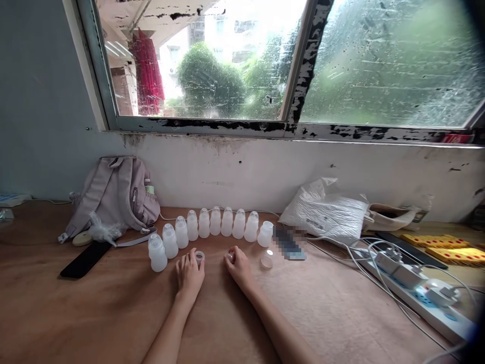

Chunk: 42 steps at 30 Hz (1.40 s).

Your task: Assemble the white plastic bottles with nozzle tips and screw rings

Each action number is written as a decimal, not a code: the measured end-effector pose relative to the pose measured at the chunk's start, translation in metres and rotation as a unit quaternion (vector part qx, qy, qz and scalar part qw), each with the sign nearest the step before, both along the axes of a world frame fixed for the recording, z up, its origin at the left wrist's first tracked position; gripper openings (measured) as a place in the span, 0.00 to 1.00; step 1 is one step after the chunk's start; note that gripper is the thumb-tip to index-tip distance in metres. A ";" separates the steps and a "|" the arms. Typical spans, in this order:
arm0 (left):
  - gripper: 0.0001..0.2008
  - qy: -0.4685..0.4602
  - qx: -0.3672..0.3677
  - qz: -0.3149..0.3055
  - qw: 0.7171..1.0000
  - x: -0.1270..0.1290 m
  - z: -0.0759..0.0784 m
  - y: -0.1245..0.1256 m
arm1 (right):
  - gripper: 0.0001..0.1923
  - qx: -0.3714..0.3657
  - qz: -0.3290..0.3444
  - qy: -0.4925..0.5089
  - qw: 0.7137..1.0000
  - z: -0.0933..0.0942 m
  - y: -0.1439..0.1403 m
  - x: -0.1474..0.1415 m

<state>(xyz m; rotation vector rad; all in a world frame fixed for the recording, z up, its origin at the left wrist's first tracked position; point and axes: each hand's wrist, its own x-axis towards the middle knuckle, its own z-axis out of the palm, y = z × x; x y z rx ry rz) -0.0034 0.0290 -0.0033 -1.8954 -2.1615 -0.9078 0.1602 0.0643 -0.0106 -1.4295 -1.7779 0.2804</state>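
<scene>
Several small translucent white bottles (pixel 204 227) stand in a curved row on a brown wooden table (pixel 94 313). My left hand (pixel 189 275) rests on the table in front of the row, its fingertips touching a small clear cap (pixel 199 257). My right hand (pixel 238 267) lies beside it with fingers curled on another small cap (pixel 229 257). A third loose cap (pixel 267 262) lies on the table right of my right hand. The rightmost bottle (pixel 265 234) has no cap.
A grey backpack (pixel 113 194) leans on the wall at the left, with a black phone (pixel 85 259) before it. A white plastic bag (pixel 326 210), a power strip with plugs and cables (pixel 413 280) and yellow boards (pixel 443 247) occupy the right side. A window runs above.
</scene>
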 end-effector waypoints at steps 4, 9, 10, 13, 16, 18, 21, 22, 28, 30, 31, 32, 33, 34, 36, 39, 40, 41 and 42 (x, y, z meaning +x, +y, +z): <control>0.17 0.012 -0.016 0.018 1.000 0.000 -0.001 -0.002 | 0.04 0.000 -0.012 -0.039 0.999 -0.003 0.002 0.003; 0.17 0.018 -0.002 0.024 1.000 -0.001 -0.002 0.000 | 0.07 0.000 -0.015 -0.047 0.999 -0.005 0.002 0.002; 0.17 0.018 0.000 0.025 1.000 -0.001 -0.003 0.000 | 0.07 0.002 -0.016 -0.046 0.999 -0.005 0.002 0.002; 0.17 0.017 0.003 0.024 1.000 -0.002 -0.004 0.000 | 0.11 0.027 -0.021 -0.028 0.999 0.001 0.000 0.004; 0.17 0.019 0.011 0.022 1.000 -0.004 -0.005 0.001 | 0.19 0.068 -0.048 0.008 0.996 0.018 0.005 0.014; 0.17 0.018 0.023 0.020 0.999 -0.004 -0.005 0.001 | 0.23 0.072 -0.082 0.023 0.994 0.035 0.014 0.025; 0.17 0.004 0.051 0.009 0.999 -0.004 -0.003 0.002 | 0.27 0.048 -0.127 -0.002 0.991 0.061 0.035 0.045; 0.17 -0.001 0.062 0.000 0.998 -0.004 -0.003 0.002 | 0.27 0.039 -0.136 -0.019 0.990 0.068 0.042 0.051; 0.14 -0.031 0.122 -0.071 0.990 0.005 -0.001 0.002 | 0.23 -0.011 -0.180 -0.114 0.977 0.088 0.054 0.063; 0.14 -0.042 0.132 -0.096 0.986 0.009 0.000 0.001 | 0.19 0.030 -0.179 -0.120 0.976 0.083 0.049 0.064; 0.14 -0.047 0.135 -0.108 0.984 0.012 0.001 0.000 | 0.18 0.064 -0.173 -0.119 0.976 0.080 0.046 0.065; 0.14 -0.051 0.138 -0.121 0.982 0.014 0.002 -0.001 | 0.16 0.100 -0.161 -0.116 0.975 0.075 0.043 0.066; 0.13 -0.055 0.140 -0.135 0.979 0.016 0.004 -0.003 | 0.15 0.129 -0.144 -0.110 0.975 0.071 0.040 0.067; 0.13 -0.058 0.141 -0.150 0.977 0.018 0.005 -0.005 | 0.15 0.150 -0.124 -0.101 0.976 0.067 0.038 0.069; 0.13 -0.065 0.144 -0.179 0.971 0.023 0.009 -0.010 | 0.15 0.174 -0.091 -0.075 0.978 0.062 0.030 0.071; 0.15 -0.094 0.150 -0.220 0.959 0.033 0.014 -0.021 | 0.16 0.219 -0.078 -0.025 0.972 0.066 0.012 0.067; 0.17 -0.113 0.149 -0.233 0.954 0.037 0.016 -0.026 | 0.16 0.232 -0.072 -0.006 0.970 0.071 0.005 0.063; 0.21 -0.139 0.145 -0.244 0.949 0.041 0.018 -0.030 | 0.15 0.232 -0.056 0.013 0.971 0.077 -0.003 0.058; 0.25 -0.171 0.140 -0.253 0.942 0.045 0.019 -0.035 | 0.14 0.222 -0.036 0.026 0.974 0.084 -0.012 0.052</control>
